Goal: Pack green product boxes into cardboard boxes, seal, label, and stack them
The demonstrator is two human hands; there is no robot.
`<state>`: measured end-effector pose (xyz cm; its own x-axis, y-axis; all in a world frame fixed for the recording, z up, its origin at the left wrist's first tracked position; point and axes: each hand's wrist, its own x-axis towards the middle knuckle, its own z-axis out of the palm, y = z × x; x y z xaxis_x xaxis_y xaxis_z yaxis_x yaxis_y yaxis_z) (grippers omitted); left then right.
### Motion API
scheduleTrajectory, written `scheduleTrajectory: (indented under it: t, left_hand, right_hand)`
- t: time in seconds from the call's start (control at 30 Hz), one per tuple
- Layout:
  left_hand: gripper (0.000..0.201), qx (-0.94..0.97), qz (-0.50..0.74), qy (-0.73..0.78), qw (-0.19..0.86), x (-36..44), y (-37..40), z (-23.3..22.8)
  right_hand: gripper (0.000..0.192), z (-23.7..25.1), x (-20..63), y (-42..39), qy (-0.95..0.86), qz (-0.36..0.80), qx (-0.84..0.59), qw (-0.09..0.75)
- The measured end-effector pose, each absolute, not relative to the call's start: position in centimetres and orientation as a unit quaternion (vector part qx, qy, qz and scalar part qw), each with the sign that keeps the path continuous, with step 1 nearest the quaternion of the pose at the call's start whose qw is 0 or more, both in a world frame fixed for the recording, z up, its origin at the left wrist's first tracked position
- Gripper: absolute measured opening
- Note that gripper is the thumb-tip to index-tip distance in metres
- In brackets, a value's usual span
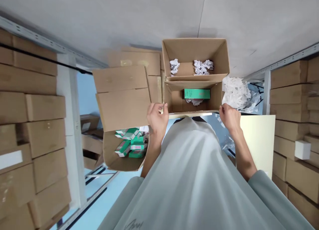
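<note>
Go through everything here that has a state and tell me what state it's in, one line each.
Near carton: open, gripped at both near corners; holds one green box lying flat on crumpled paper.
Far carton: open, crumpled paper inside.
Carton of green boxes: open, flaps up, partly filled.
Left hand: closed on near carton's corner.
Right hand: closed on the other corner.

We see a brown box (pixel 174 100) with a green packet (pixel 197 93) and white crumpled paper (pixel 196 102) inside. The next brown box (pixel 189 50) has white paper balls (pixel 203 66). Another brown box (pixel 112 157) holds green and white packets (pixel 131 143). Our shirt (pixel 194 176) is pale grey-green. The floor (pixel 109 193) is light blue.
</note>
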<state>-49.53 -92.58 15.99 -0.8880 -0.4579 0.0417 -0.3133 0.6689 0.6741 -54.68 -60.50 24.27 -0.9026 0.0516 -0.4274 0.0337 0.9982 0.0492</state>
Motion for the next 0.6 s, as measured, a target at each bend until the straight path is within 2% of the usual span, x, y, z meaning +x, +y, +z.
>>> scheduleTrajectory:
  t: [0.23,0.37,0.43,0.5,0.6]
  left_hand:
    - [0.010,0.288,-0.362,-0.886,0.046,-51.4,-91.6,16.0]
    - [0.065,0.226,-0.396,-0.889,0.049,-56.1,-92.3,17.0]
    - [0.074,0.165,-0.395,-0.903,0.043,-59.0,-92.8,16.9]
    - [0.062,0.118,-0.382,-0.916,0.023,-61.3,-93.1,16.2]
    - [0.033,0.119,-0.372,-0.920,-0.003,-62.8,-93.3,14.9]
  right_hand:
    - [0.034,23.1,-58.5,-59.3,0.973,0.013,-0.029,0.227]
    - [0.034,24.5,-62.0,-59.3,0.980,-0.025,-0.048,0.192]
    - [0.035,25.6,-64.9,-60.4,0.982,-0.036,-0.080,0.168]
    - [0.037,26.2,-68.5,-62.7,0.978,-0.041,-0.135,0.154]
    - [0.036,25.1,-74.9,-67.9,0.958,-0.049,-0.231,0.164]
